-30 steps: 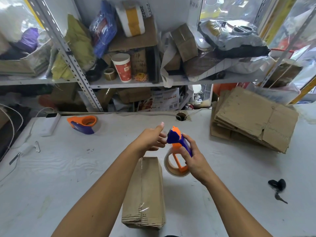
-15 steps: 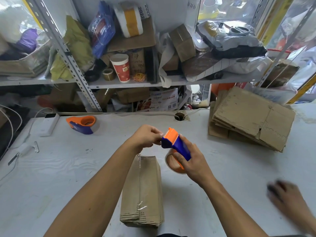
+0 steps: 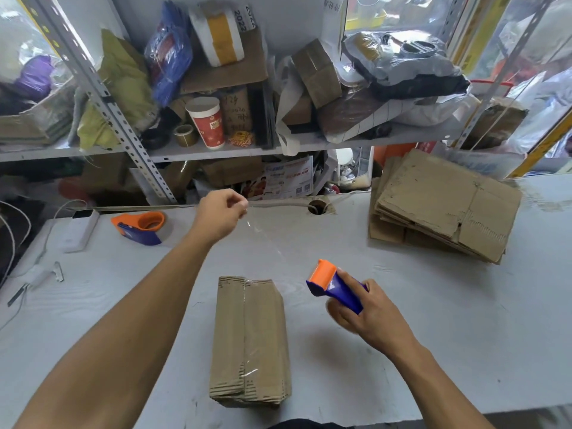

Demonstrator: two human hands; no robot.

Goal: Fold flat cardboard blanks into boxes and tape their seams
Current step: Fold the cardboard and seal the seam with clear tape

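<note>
The folded box [image 3: 250,342] lay on the counter [image 3: 448,320], long axis running away from the person. Beyond its far end, left hand [image 3: 221,213] pinched clear tape [image 3: 266,239]; right hand [image 3: 368,314], nearer beside it, gripped the dispenser [image 3: 332,284].

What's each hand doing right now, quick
Left hand: pinching the free end of the clear tape, pulled out taut.
Right hand: gripping the tape dispenser beside the box.
</note>
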